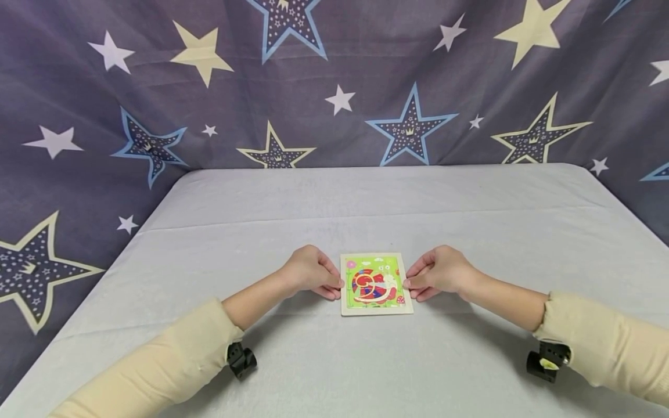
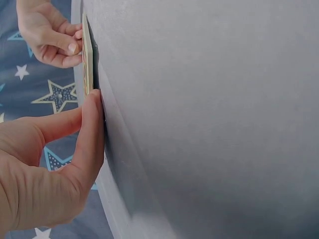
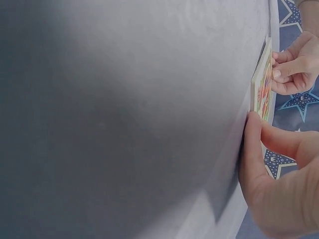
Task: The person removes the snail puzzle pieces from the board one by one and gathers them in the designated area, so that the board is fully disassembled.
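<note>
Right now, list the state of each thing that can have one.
Rectangular pale-framed board with green-and-red picture: face up; lifted or resting, unclear.
Left hand: pinches the board's left edge.
Right hand: pinches the board's right edge.
Pale grey tablecloth: spread out, creased.
Dark star-patterned cloth backdrop: hanging, wrinkled.
Beige sleeves: ending mid-forearm.

I see the board (image 1: pixel 375 284) as a thin, nearly square slab with a plain pale border around a glossy, bright green picture: a red, snail-like figure with blue patches and a cream spiral, a pink spot at upper left, a red mushroom at lower right. It lies face up, pinched at opposite sides by the left hand (image 1: pixel 312 273) and right hand (image 1: pixel 439 271); I can't tell whether its underside fully touches the surface (image 1: pixel 366 366).
</note>
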`<state>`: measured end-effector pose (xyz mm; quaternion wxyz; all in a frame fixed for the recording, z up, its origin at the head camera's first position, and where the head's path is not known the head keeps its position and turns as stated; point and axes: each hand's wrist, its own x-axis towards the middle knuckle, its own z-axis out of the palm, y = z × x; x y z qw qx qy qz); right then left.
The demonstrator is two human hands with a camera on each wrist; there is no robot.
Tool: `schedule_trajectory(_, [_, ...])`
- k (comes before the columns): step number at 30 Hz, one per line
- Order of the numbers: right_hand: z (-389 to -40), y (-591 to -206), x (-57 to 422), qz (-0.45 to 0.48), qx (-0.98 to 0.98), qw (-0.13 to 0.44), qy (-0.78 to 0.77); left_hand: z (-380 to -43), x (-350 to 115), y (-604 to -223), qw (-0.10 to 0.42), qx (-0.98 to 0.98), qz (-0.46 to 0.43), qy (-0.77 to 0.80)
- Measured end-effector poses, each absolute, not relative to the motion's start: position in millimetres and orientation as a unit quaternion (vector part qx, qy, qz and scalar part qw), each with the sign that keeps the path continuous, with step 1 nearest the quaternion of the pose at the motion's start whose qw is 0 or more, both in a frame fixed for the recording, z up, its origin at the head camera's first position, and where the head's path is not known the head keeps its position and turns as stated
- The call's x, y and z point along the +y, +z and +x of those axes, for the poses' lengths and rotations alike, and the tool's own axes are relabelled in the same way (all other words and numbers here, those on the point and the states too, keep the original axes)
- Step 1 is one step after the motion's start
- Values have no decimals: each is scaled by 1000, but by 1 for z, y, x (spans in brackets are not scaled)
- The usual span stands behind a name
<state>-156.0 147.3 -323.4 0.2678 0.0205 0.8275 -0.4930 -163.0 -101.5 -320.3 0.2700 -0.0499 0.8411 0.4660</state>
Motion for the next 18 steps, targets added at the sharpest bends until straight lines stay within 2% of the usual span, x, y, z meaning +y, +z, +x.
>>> schedule_trajectory(18, [-157,-321,145,22,807,287,-516,-162,-104,-320,242,865,-35,439])
